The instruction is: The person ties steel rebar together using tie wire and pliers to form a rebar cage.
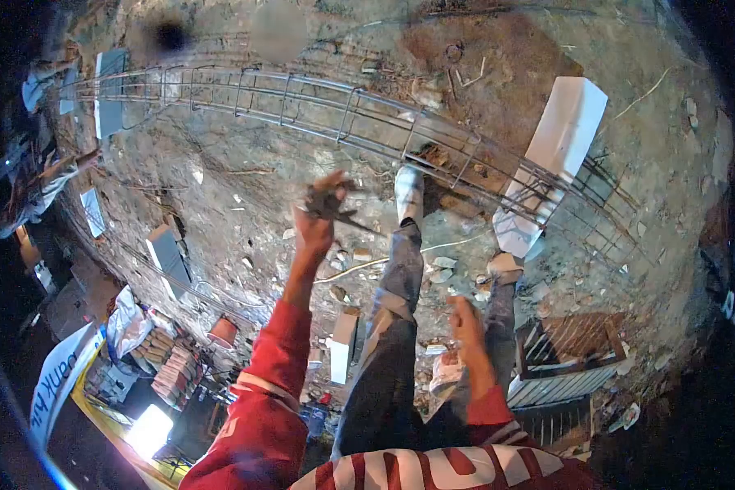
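My left hand [322, 219] is raised over the ground, its fingers closed around a dark bundle of thin pieces [325, 202] that looks like short wires; blur hides the detail. One thin end sticks out to the right. My right hand [467, 325] hangs low in front of my right leg with its fingers curled; whatever lies inside them, if anything, is hidden. Beyond both hands stretches a long rebar cage [347, 114] of bars and square stirrups, touching neither hand. Its right part lies across a white block [565, 122].
My left shoe [409, 194] is beside the cage. Another pale block [110, 94] is at the cage's left end. Stones and debris litter the soil. A slatted crate [563, 371] stands right; stacked bricks [175, 374], a bright lamp [149, 431] and another person [45, 192] are left.
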Available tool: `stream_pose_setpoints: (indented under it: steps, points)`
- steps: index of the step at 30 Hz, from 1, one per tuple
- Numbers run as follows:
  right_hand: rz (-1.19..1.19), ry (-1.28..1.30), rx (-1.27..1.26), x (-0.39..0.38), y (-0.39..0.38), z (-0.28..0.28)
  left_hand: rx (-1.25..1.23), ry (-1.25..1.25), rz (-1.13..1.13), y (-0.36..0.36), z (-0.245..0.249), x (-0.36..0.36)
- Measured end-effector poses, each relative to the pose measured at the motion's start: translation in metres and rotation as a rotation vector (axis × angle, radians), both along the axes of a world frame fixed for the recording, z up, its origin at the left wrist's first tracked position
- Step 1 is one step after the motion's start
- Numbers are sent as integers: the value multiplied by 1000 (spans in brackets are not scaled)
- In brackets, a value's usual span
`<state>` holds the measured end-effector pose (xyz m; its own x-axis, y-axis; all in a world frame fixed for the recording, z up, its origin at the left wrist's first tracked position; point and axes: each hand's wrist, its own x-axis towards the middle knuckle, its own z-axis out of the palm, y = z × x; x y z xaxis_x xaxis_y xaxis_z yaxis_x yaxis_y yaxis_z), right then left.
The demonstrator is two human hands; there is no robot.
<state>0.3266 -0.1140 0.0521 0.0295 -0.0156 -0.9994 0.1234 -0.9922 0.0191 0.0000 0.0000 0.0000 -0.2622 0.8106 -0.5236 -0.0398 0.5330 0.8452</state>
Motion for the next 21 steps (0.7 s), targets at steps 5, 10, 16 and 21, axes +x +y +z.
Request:
stream_pose_setpoints:
  steps: [5,10,16,21]
  points:
    - [-76,77,220,-80,-23,-21,11,27,60,58,-30,-45]
    - [-172,14,403,-56,-39,-43,383,585,-319,49,-127,-43]
    - [-160,-351,245,-29,4,-21,145,847,-411,38,-127,-32]
    - [-98,-459,170,-23,-9,-65,-79,336,-472,18,-57,35]
